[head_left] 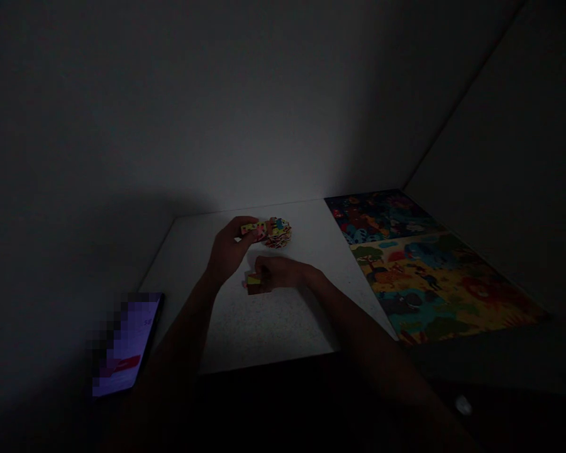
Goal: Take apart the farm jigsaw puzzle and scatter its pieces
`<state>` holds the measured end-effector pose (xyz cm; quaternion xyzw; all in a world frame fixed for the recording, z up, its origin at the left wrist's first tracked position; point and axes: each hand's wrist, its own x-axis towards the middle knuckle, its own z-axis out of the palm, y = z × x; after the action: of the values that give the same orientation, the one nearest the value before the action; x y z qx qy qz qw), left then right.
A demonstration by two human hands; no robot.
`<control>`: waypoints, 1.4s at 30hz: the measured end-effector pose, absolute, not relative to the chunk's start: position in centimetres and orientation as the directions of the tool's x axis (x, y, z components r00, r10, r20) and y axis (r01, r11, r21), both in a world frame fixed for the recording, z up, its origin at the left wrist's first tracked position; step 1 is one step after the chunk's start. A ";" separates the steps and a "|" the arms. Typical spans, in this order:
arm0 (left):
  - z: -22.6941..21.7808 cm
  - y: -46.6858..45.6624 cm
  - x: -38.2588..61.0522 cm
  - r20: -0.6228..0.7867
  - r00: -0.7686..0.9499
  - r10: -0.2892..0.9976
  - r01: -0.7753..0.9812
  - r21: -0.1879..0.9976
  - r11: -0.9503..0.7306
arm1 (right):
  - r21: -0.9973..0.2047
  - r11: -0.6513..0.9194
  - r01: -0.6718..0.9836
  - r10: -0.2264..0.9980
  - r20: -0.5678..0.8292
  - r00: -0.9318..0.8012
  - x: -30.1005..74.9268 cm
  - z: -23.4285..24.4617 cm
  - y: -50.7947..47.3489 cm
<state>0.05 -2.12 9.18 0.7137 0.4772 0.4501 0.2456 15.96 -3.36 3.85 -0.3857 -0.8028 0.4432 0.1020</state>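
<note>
My left hand (230, 246) is closed around several colourful puzzle pieces (249, 229), thumb on the near side, on the white tabletop's far half. Touching or just right of them is a stack of more multicoloured puzzle pieces (279, 234), with their edges showing. Nearer to me, my right hand (279, 272) has its fingers bent down onto a yellow and brown puzzle piece (255, 284), and they cover part of it. Dim light hides the finer prints on the pieces.
Two colourful animal pictures (382, 217) (434, 283) lie along the right side of the white tabletop (264, 333). A lit phone or tablet (134, 340) stands at the lower left. A wall (264, 126) rises behind, and a small pale object (463, 404) sits lower right.
</note>
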 end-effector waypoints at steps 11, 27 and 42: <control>8.1 2.5 3.4 0.303 0.186 0.935 0.258 0.903 -0.343 | -0.774 0.317 0.548 0.706 -0.193 -0.681 15.9 3.5 -2.9; 5.0 4.4 4.0 0.297 0.216 0.930 0.340 0.870 -0.357 | -0.793 0.329 0.513 0.696 -0.164 -0.699 15.8 3.1 -2.8; 4.6 4.0 3.2 0.280 0.205 0.938 0.377 0.862 -0.340 | -0.829 0.290 0.478 0.697 -0.159 -0.699 16.1 3.9 -3.1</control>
<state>3.18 3.96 4.61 0.7014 0.4687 0.4218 0.3323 16.11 -3.11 3.91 -0.3697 -0.7946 0.4670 0.1173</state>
